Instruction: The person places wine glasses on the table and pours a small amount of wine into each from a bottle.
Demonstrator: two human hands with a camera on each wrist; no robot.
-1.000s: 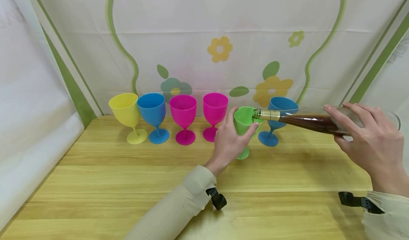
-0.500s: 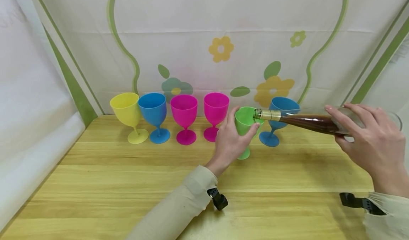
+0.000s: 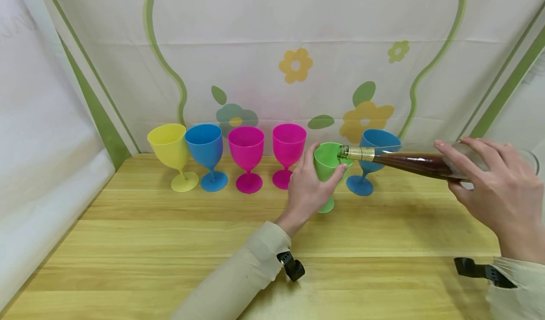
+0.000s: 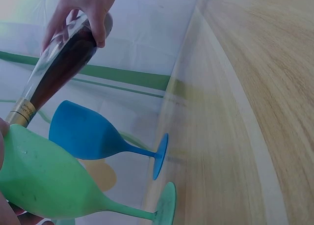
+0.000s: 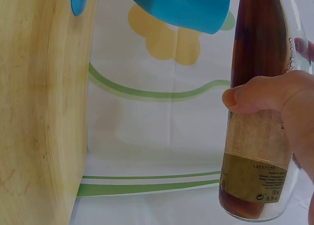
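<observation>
Green goblet [image 3: 327,164] stands on the wooden table [image 3: 170,235], just in front of a row of five others, between the right-hand pink goblet [image 3: 288,145] and the blue goblet [image 3: 374,159] at the row's right end. Its stem and much of its bowl are hidden behind the left hand [image 3: 307,190], whose fingers and thumb curl round the bowl; whether any liquid lies inside cannot be made out. It is plain matte green plastic with a round foot.

A glass bottle [image 3: 408,161] of dark brown liquid lies nearly level, its gold-foiled neck at the goblet's rim. The right hand [image 3: 496,194] grips the bottle's body, fingers wrapped over it; its base is cut off behind the hand.

Since a second ago, hands, bottle and goblet have kept their places; only the view has drifted slightly.
</observation>
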